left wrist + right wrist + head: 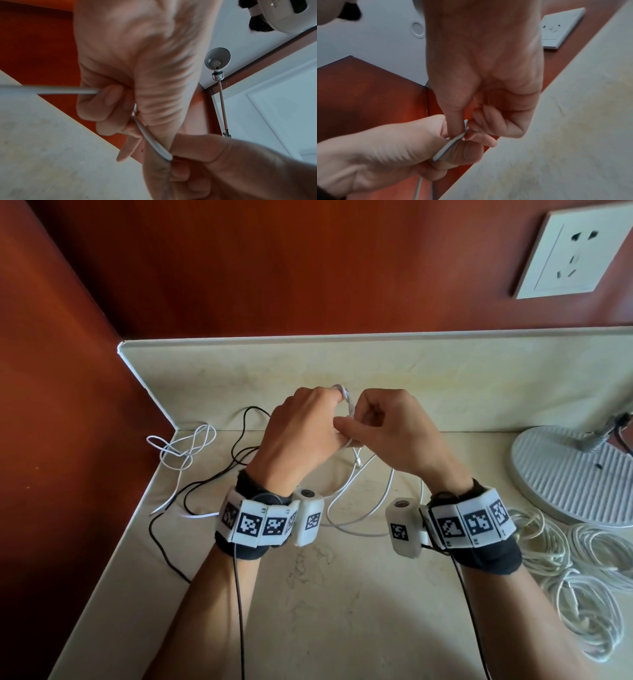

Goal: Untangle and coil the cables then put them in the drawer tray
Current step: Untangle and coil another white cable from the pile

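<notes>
Both hands' fingers [346, 426] are pinched on the white cable [349, 409], mid-coil; next loop needs slack fed in.

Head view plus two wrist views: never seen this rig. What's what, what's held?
No robot: a person's bare hands, with tagged camera bands on both wrists. The head view looks down from a head-worn camera; the other two look along each hand from the wrist.

The left hand and right hand both hold one white cable above a pale countertop; the right pinches it near the left's fingers.

On the counter: a loose white cable and a black cable at left, bundled white cables at right beside a round lamp base. No drawer tray is in view.
</notes>
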The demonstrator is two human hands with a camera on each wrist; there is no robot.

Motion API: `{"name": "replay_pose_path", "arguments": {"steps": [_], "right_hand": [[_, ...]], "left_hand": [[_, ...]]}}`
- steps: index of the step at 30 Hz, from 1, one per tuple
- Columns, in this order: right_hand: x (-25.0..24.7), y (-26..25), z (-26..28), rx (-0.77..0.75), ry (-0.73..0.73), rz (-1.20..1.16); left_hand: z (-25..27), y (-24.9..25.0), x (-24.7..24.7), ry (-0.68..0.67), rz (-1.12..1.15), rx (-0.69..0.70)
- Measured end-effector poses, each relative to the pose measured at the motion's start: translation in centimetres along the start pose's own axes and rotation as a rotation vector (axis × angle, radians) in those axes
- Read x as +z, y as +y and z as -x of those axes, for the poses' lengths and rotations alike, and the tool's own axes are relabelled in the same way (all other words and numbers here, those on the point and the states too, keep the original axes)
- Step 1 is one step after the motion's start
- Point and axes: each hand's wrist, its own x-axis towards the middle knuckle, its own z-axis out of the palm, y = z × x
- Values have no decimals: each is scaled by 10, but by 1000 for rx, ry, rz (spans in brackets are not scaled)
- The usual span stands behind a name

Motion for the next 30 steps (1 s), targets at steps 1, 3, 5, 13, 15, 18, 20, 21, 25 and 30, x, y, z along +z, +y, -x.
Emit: {"name": "replay_pose_path", "arguments": {"steps": [1,3,5,13,15,18,20,21,25,30], "right_hand": [[0,-1,0,2,38,51],[1,-3,0,13,117,129],[2,-2,-1,46,173,174],[1,3,-4,124,166,76],[3,1,-5,111,137,-28],[4,1,-3,59,85,-131],[3,1,-3,24,62,-156],[2,2,-3,10,60,-186],[-5,-1,-1,-14,-38,-371],[-7,6,-2,-26,-74,-361]], "left_hand": [[0,2,1,1,-9,5],[0,5,3,13,-38,7],[0,10,6,41,-94,26],[-3,11,12,169,-61,71],[-4,9,10,156,-61,56],[-4,3,10,131,-55,33],[-5,-2,8,140,-12,7],[-5,-3,7,147,13,0],[-5,-10,4,201,65,-23],[-6,-13,7,225,73,-11]]}}
